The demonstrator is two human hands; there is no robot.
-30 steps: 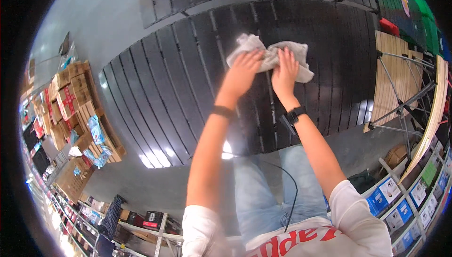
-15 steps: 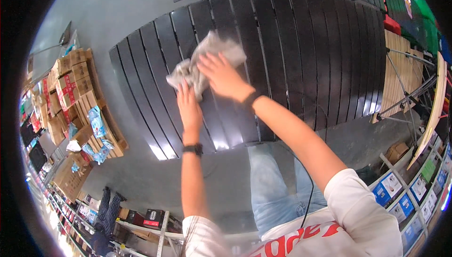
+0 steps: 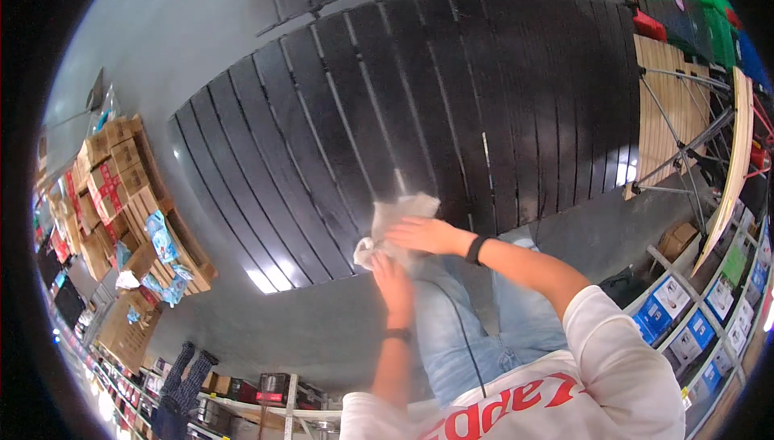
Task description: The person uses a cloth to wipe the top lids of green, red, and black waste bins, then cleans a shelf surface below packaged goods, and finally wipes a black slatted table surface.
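Note:
A crumpled pale grey cloth [image 3: 395, 213] lies at the near edge of a dark slatted tabletop [image 3: 492, 77]. My right hand [image 3: 429, 235] is laid flat over the cloth, its fingers stretched toward the left. Just below and left of it, my left hand [image 3: 393, 280] has its fingers on the bunched corner of the cloth. That hand is slightly blurred, and its fingertips are partly hidden in the folds. Bright light reflections show on the near left edge of the slats.
Stacked cardboard boxes [image 3: 109, 174] stand on a wooden pallet [image 3: 193, 251] to the left. Light wooden slatted furniture [image 3: 663, 110] with metal legs is at the right. Shelves of boxed goods [image 3: 689, 335] fill the lower right. A person's legs [image 3: 181, 371] show at lower left.
Both hands and the cloth have moved from the middle of the slats toward me and a little to the right, reaching the near edge.

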